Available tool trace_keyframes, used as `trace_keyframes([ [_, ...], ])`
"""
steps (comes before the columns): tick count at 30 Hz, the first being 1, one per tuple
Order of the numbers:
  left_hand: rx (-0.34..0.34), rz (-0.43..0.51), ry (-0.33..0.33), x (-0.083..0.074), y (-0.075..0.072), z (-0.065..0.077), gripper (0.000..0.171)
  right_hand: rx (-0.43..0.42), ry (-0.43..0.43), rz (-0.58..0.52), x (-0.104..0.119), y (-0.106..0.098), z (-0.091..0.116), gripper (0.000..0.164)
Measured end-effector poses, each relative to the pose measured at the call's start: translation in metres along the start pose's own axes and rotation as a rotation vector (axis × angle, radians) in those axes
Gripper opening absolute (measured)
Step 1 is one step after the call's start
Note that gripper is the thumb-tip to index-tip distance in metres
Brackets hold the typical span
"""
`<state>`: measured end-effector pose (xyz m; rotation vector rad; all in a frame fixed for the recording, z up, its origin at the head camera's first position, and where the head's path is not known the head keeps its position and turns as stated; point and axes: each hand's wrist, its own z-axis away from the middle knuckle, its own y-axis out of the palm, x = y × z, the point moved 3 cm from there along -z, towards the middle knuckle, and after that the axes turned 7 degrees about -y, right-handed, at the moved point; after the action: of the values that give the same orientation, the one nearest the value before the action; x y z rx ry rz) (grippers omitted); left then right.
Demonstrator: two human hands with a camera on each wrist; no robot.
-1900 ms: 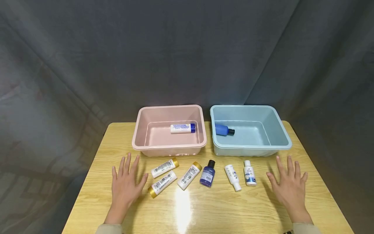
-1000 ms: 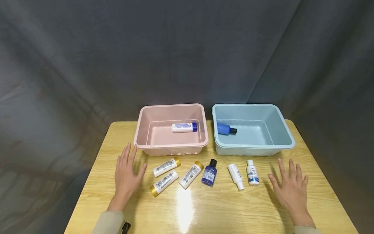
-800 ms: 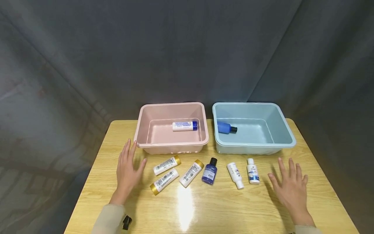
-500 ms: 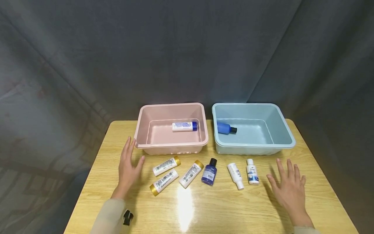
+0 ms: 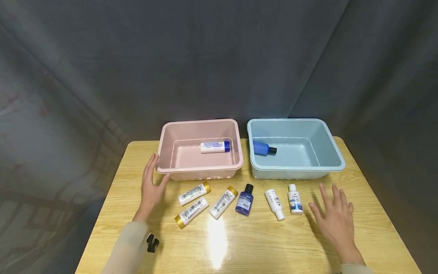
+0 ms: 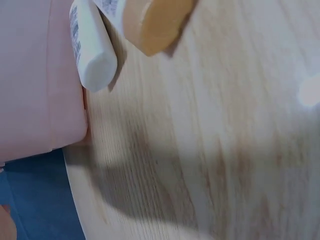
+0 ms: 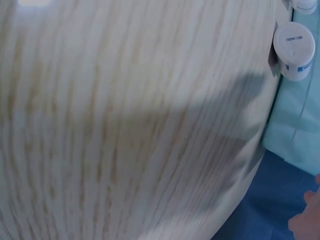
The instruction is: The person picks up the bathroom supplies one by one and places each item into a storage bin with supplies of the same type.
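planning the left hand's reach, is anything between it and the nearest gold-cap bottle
Nothing visible. The left hand is open beside the pink bin, and only bare table lies between it and the gold-cap bottle.

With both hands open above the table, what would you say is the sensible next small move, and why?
Probably the left hand should shift sideways and close on the nearest gold-capped white bottle. That hand is open, holds nothing, and sits by the pink bin's corner, just left of that bottle. The right hand hovers open near the small white bottle, so it could follow.
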<state>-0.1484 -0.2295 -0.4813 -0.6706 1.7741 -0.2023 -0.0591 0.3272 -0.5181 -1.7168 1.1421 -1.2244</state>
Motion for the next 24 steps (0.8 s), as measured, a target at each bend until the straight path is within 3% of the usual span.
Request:
trace_keyframes([
  [7, -0.024, 0.044, -0.052, 0.003, 0.005, -0.009, 0.061, -0.035, -0.024, -0.006, 0.002, -0.001, -0.001, 0.066],
  [14, -0.033, 0.034, -0.057, 0.010, 0.009, -0.012, 0.057, -0.063, -0.054, -0.042, 0.008, -0.001, -0.001, 0.065],
  [24, -0.030, 0.012, -0.033, 0.009, 0.011, -0.013, 0.057, -0.083, -0.198, -0.051, 0.023, 0.006, 0.002, 0.063],
])
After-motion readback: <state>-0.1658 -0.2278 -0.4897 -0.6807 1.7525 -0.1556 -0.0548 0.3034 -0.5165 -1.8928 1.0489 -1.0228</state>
